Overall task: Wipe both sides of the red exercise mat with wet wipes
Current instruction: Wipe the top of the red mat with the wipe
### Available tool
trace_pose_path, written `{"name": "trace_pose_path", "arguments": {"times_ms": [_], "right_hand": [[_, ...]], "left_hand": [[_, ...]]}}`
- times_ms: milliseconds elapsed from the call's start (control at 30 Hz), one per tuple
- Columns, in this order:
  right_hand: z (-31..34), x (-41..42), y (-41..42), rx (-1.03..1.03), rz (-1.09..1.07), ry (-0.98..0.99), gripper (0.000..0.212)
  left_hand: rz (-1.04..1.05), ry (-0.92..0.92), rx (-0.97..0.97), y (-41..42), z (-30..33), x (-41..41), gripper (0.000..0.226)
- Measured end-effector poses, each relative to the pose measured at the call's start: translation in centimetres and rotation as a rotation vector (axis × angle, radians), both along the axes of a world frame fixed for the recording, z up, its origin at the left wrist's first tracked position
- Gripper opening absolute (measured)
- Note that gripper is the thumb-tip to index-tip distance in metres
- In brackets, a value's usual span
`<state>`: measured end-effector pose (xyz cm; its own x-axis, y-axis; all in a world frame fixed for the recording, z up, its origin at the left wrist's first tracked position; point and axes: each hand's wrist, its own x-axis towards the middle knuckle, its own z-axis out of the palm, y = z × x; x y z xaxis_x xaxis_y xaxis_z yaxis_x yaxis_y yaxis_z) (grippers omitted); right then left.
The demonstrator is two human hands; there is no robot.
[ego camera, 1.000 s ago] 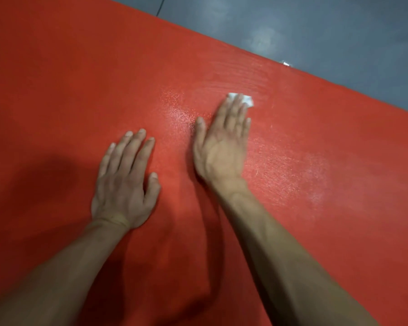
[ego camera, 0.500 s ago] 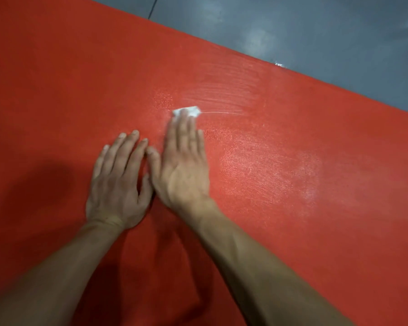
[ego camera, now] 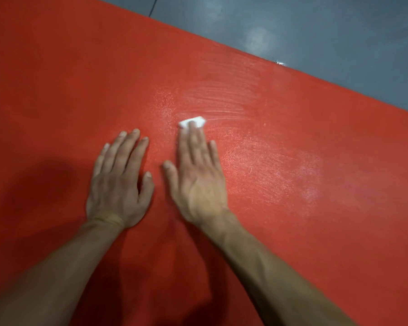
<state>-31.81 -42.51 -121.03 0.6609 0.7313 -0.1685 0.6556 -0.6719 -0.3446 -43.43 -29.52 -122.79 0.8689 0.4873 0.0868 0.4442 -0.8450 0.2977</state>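
The red exercise mat [ego camera: 316,208] lies flat and fills most of the view. My right hand [ego camera: 196,175] lies flat on it with straight fingers, pressing a folded white wet wipe [ego camera: 192,121] under the fingertips; only the wipe's far end shows. My left hand [ego camera: 120,182] rests flat on the mat just to the left, fingers straight, a small gap between the two thumbs. Shiny wet streaks run across the mat beyond and to the right of the wipe.
The mat's far edge runs diagonally from upper left to right. Beyond it is grey floor [ego camera: 316,31]. A small pale scrap [ego camera: 279,63] lies on the floor at the mat's far edge. A dark shadow falls on the mat left of my left hand.
My right hand slid the wipe leftward and toward me across the mat, stopping beside my left hand, then drew slightly apart from it. The left hand stayed planted.
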Motion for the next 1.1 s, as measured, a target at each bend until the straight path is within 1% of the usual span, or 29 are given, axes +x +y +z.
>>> {"name": "trace_pose_path", "arguments": {"times_ms": [67, 133, 200, 233, 367, 400, 433, 533, 567, 600, 700, 733, 800, 900, 933, 1000, 1100], "right_hand": [[-0.3, 3.0, -3.0, -0.046, -0.125, -0.059, 0.07], [-0.1, 5.5, -5.4, -0.104, -0.251, -0.057, 0.068], [0.2, 5.4, -5.5, -0.125, -0.292, -0.045, 0.068], [0.4, 4.4, -4.6, -0.104, -0.259, -0.029, 0.069], [0.3, -1.3, -1.6, 0.003, 0.059, 0.041, 0.069], [0.3, -1.2, -1.8, 0.002, 0.068, 0.037, 0.068], [0.2, -0.4, -2.2, -0.009, 0.031, 0.032, 0.068], [0.1, 2.0, -3.0, -0.055, -0.176, 0.015, 0.067], [0.2, 2.0, -2.2, -0.053, -0.194, 0.027, 0.068], [0.3, 1.4, -0.9, -0.031, -0.162, 0.047, 0.069], [0.5, -1.9, 2.5, 0.046, 0.094, 0.082, 0.068], [0.5, -2.2, 2.5, 0.046, 0.144, 0.074, 0.067], [0.5, -0.7, 0.7, 0.003, 0.119, 0.034, 0.068], [0.4, 2.2, -3.8, -0.058, -0.077, -0.006, 0.068], [0.6, 2.3, -4.5, -0.064, -0.107, -0.008, 0.068], [0.9, 1.0, -3.8, -0.038, -0.05, 0.018, 0.068], [1.1, -2.4, -1.9, -0.012, 0.134, 0.068, 0.068]], "left_hand": [[0.012, 0.005, -0.01, -0.1, 0.1, 0.1, 0.067], [0.021, 0.012, -0.012, -0.1, 0.0, 0.1, 0.067], [0.02, 0.016, -0.02, -0.1, 0.0, 0.0, 0.068], [0.02, 0.018, -0.019, -0.1, 0.1, 0.0, 0.068], [0.007, 0.015, -0.006, 0.0, 0.1, 0.1, 0.067], [0.006, 0.014, -0.009, 0.0, 0.1, 0.1, 0.067], [0.006, 0.016, -0.01, -0.1, 0.1, 0.1, 0.067], [0.013, 0.014, -0.008, -0.2, 0.1, 0.1, 0.067], [0.012, 0.014, -0.002, -0.2, 0.0, 0.1, 0.067], [0.008, 0.016, 0.002, -0.2, -0.1, 0.1, 0.066], [0.015, 0.011, -0.015, -0.1, 0.0, 0.0, 0.062], [0.014, 0.012, -0.02, 0.0, 0.0, -0.1, 0.062], [-0.001, 0.004, -0.008, 0.0, -0.1, -0.1, 0.063], [0.018, 0.011, -0.007, -0.2, 0.0, -0.1, 0.066], [0.026, 0.012, -0.012, -0.2, 0.0, 0.0, 0.067], [0.022, 0.015, -0.01, -0.2, 0.0, 0.0, 0.067], [0.009, 0.011, -0.004, 0.0, 0.0, -0.1, 0.067]]}}
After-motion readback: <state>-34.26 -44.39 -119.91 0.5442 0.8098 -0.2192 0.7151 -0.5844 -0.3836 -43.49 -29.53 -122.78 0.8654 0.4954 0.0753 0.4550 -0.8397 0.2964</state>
